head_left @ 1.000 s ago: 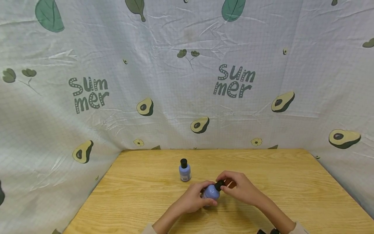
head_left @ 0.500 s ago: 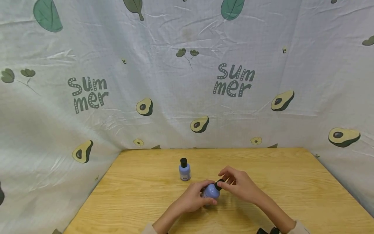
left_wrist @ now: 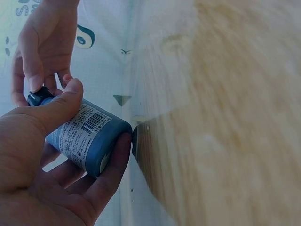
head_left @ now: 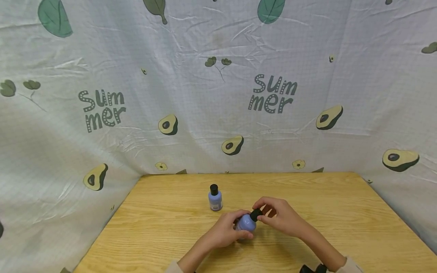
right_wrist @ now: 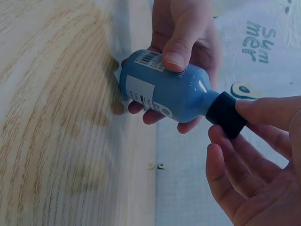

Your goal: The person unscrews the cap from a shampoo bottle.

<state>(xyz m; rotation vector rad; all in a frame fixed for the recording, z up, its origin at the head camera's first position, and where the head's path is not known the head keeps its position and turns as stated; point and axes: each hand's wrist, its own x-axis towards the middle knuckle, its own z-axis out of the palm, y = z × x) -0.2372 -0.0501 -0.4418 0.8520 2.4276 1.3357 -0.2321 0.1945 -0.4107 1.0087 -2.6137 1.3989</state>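
A blue bottle [head_left: 246,223] with a black cap [head_left: 255,214] leans towards the right above the table. My left hand [head_left: 225,229] grips its body, the thumb across the printed label [left_wrist: 83,132] in the left wrist view. At the neck end, my right hand [head_left: 280,217] pinches the black cap between thumb and fingers; the right wrist view shows the thumb on one side of the cap [right_wrist: 226,114] and fingertips on the other. The cap sits on the bottle's neck. Behind the left hand, a second blue bottle [head_left: 215,201] with a black cap stands upright on the table.
The wooden table [head_left: 164,212] stretches out on both sides of the hands. A white curtain [head_left: 198,94] printed with avocados and lettering hangs behind and beside it. A small black object [head_left: 312,269] shows at the bottom edge, by the right sleeve.
The right hand's fingers loosened and lifted from the cap half a second ago, and now close on it again. The left hand and the bottle stay nearly in place.
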